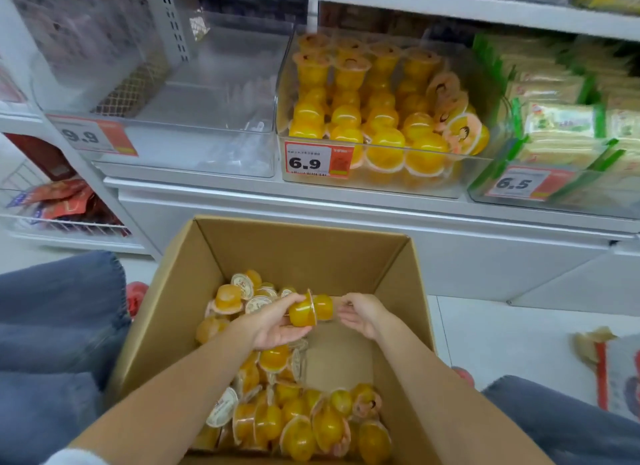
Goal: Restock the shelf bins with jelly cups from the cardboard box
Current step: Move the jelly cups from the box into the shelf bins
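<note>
An open cardboard box (391, 277) stands on the floor between my knees, with several yellow jelly cups (298, 426) loose inside it. My left hand (273, 326) holds a jelly cup (302, 314) above the box. A second cup (323, 306) lies end to end with the first, and the fingertips of my right hand (360, 314) touch its far end. On the shelf above, a clear bin (377, 184) marked 6.9 holds several stacked yellow jelly cups (346, 118).
A clear bin (180, 142) marked 9.9 stands left of the jelly bin, with almost nothing in it. Another bin (554, 191) marked 6.5 at the right holds green-edged packets. A wire basket (65, 222) of red packets sits low at the left. My knees flank the box.
</note>
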`<action>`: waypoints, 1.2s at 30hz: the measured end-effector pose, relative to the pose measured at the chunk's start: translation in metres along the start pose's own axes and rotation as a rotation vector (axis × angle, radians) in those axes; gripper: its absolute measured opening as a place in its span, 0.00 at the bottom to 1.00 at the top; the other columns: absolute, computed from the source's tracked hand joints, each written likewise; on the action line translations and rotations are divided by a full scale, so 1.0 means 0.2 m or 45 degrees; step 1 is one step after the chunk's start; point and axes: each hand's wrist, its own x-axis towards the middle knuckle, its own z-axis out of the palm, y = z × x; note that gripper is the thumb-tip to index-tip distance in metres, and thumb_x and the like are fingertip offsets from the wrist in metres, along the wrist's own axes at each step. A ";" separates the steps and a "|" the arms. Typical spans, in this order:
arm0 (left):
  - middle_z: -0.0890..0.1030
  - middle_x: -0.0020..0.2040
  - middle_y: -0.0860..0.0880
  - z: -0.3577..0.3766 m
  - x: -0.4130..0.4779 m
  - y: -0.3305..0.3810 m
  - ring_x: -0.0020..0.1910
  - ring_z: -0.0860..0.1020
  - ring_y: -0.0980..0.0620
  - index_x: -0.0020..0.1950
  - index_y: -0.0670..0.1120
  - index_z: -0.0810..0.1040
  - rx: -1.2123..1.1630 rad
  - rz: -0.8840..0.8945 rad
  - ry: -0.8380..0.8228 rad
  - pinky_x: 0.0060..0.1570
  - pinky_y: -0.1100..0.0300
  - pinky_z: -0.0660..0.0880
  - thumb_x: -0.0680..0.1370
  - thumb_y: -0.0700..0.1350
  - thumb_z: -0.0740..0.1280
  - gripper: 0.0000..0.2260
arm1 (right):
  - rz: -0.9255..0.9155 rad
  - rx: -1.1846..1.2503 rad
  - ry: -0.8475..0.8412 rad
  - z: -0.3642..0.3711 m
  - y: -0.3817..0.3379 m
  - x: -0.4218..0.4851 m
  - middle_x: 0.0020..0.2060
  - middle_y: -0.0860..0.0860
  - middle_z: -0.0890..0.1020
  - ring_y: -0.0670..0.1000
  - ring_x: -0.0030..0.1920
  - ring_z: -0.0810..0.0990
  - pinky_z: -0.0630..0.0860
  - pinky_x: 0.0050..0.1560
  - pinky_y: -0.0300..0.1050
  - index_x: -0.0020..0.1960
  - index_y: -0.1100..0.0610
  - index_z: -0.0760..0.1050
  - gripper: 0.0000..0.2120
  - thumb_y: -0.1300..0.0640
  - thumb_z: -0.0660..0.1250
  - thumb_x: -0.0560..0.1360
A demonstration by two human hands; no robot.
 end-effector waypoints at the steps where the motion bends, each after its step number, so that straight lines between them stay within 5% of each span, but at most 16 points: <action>1: 0.82 0.55 0.40 -0.04 0.03 -0.03 0.47 0.83 0.44 0.64 0.40 0.74 -0.007 -0.015 0.038 0.44 0.55 0.82 0.74 0.50 0.72 0.23 | 0.028 -0.033 0.010 0.00 0.06 0.05 0.45 0.55 0.78 0.54 0.52 0.78 0.76 0.52 0.44 0.62 0.57 0.70 0.12 0.62 0.61 0.79; 6: 0.81 0.51 0.45 -0.19 0.11 -0.07 0.34 0.74 0.55 0.56 0.48 0.77 0.035 -0.027 0.123 0.39 0.64 0.74 0.73 0.55 0.71 0.16 | 0.202 -0.133 0.137 -0.03 0.35 0.31 0.54 0.57 0.75 0.56 0.57 0.75 0.72 0.61 0.49 0.60 0.60 0.69 0.10 0.61 0.62 0.78; 10: 0.75 0.65 0.42 -0.26 0.22 -0.04 0.53 0.78 0.50 0.68 0.45 0.72 -0.050 0.044 0.169 0.40 0.63 0.81 0.72 0.47 0.74 0.26 | 0.058 -0.470 0.435 -0.06 0.49 0.55 0.63 0.59 0.76 0.60 0.62 0.75 0.72 0.64 0.50 0.67 0.63 0.69 0.24 0.59 0.69 0.74; 15: 0.76 0.63 0.42 -0.25 0.32 0.00 0.56 0.80 0.48 0.66 0.44 0.73 -0.019 0.029 0.113 0.44 0.62 0.81 0.70 0.47 0.76 0.27 | -0.093 -0.711 0.116 0.02 0.52 0.63 0.69 0.52 0.69 0.56 0.69 0.69 0.68 0.69 0.50 0.76 0.53 0.59 0.41 0.53 0.75 0.69; 21: 0.74 0.66 0.41 -0.29 0.38 -0.01 0.59 0.79 0.46 0.67 0.45 0.73 -0.046 0.005 0.170 0.48 0.60 0.81 0.66 0.47 0.78 0.32 | -0.234 -1.251 -0.019 0.17 0.69 0.65 0.65 0.54 0.70 0.54 0.66 0.69 0.66 0.68 0.43 0.68 0.52 0.71 0.25 0.50 0.69 0.73; 24: 0.73 0.67 0.40 -0.29 0.36 0.01 0.61 0.78 0.45 0.67 0.45 0.73 -0.051 0.019 0.175 0.46 0.60 0.81 0.60 0.48 0.81 0.37 | -0.177 -1.021 0.080 0.19 0.67 0.63 0.56 0.55 0.77 0.55 0.55 0.77 0.75 0.57 0.46 0.61 0.52 0.73 0.16 0.51 0.68 0.74; 26: 0.72 0.68 0.41 -0.25 0.34 0.03 0.62 0.76 0.45 0.70 0.45 0.70 -0.032 0.052 0.167 0.47 0.59 0.81 0.62 0.46 0.81 0.38 | -0.179 -0.815 0.136 0.18 0.58 0.57 0.55 0.54 0.77 0.55 0.55 0.77 0.75 0.58 0.48 0.68 0.50 0.66 0.22 0.54 0.64 0.76; 29: 0.72 0.64 0.44 -0.16 0.27 0.08 0.61 0.75 0.45 0.68 0.43 0.69 0.025 0.140 0.174 0.56 0.56 0.79 0.71 0.42 0.76 0.28 | -0.297 -0.412 0.205 0.12 0.36 0.41 0.52 0.50 0.78 0.52 0.54 0.75 0.75 0.59 0.51 0.67 0.51 0.68 0.17 0.58 0.60 0.79; 31: 0.77 0.60 0.43 -0.07 0.19 0.12 0.58 0.79 0.44 0.67 0.42 0.71 0.087 0.205 0.156 0.57 0.55 0.78 0.73 0.40 0.73 0.24 | -0.379 -0.157 0.176 0.07 0.18 0.27 0.54 0.53 0.79 0.49 0.48 0.76 0.80 0.45 0.48 0.61 0.54 0.73 0.11 0.57 0.64 0.78; 33: 0.80 0.56 0.41 0.05 0.09 0.18 0.57 0.80 0.44 0.65 0.42 0.73 0.150 0.323 0.133 0.57 0.54 0.78 0.73 0.38 0.72 0.21 | -0.488 -0.051 0.103 0.01 0.03 0.10 0.53 0.53 0.79 0.46 0.45 0.78 0.79 0.36 0.40 0.60 0.54 0.73 0.16 0.59 0.70 0.74; 36: 0.78 0.58 0.44 0.24 -0.09 0.28 0.57 0.79 0.47 0.63 0.45 0.73 0.392 0.607 0.192 0.52 0.56 0.79 0.69 0.39 0.75 0.24 | -0.719 -0.176 0.104 -0.07 -0.18 -0.15 0.57 0.54 0.79 0.48 0.46 0.79 0.81 0.42 0.41 0.66 0.53 0.71 0.26 0.65 0.73 0.71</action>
